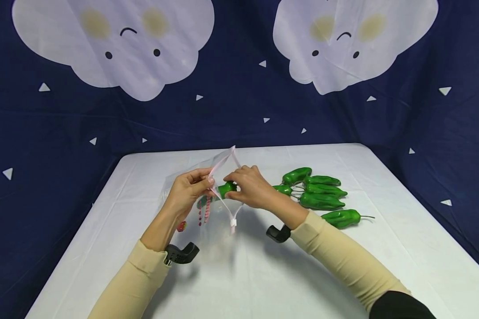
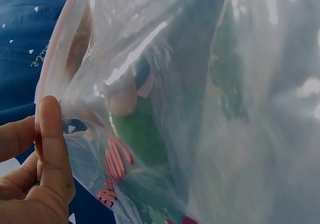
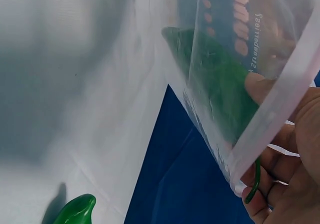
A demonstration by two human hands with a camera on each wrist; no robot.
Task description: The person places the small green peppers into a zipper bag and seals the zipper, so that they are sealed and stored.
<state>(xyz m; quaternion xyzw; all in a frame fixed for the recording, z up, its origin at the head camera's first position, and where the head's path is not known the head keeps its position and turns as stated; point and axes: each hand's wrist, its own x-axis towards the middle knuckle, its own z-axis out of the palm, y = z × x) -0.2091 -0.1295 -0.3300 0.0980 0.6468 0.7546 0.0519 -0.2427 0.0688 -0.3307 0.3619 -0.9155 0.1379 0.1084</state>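
A clear plastic zip bag (image 1: 217, 230) with a pink rim and red print is held up over the table, its mouth spread wide. My left hand (image 1: 187, 190) pinches the bag's rim between thumb and fingers. With my right hand (image 1: 251, 186) I grip a green pepper (image 1: 226, 188) by its stem end, its body inside the bag's mouth. In the right wrist view the pepper (image 3: 215, 79) shows through the plastic, with its stem outside the rim. The left wrist view also shows green through the plastic, blurred.
Several green peppers (image 1: 323, 188) lie grouped on the white table (image 1: 295, 274), right of the bag. Another pepper (image 1: 341, 218) lies nearer, partly behind my right forearm. A dark blue cloth (image 1: 231, 106) with cloud shapes hangs behind the table.
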